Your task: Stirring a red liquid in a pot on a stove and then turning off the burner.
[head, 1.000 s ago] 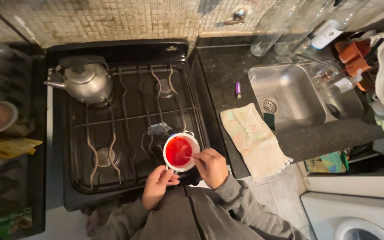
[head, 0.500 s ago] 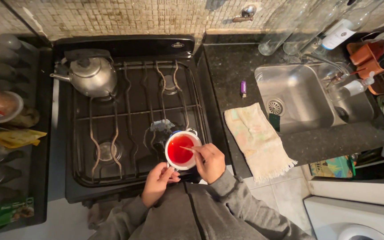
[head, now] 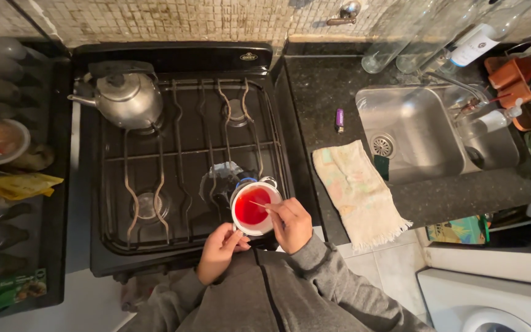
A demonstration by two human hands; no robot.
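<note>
A small white pot (head: 241, 226) holding red liquid (head: 252, 209) sits on the front right burner of a black gas stove (head: 179, 160). My left hand (head: 219, 249) grips the pot at its near left edge. My right hand (head: 290, 222) holds a thin stick (head: 257, 204) whose tip dips into the red liquid.
A steel kettle (head: 124, 98) stands on the back left burner. A cloth towel (head: 357, 193) lies on the dark counter beside a steel sink (head: 419, 132). A purple lighter (head: 339, 120) lies near the sink. Glass bottles stand at the back right; a cluttered shelf is at left.
Both hands stay at the pot; the stick shifts slightly within the red liquid. The view has tilted a little.
</note>
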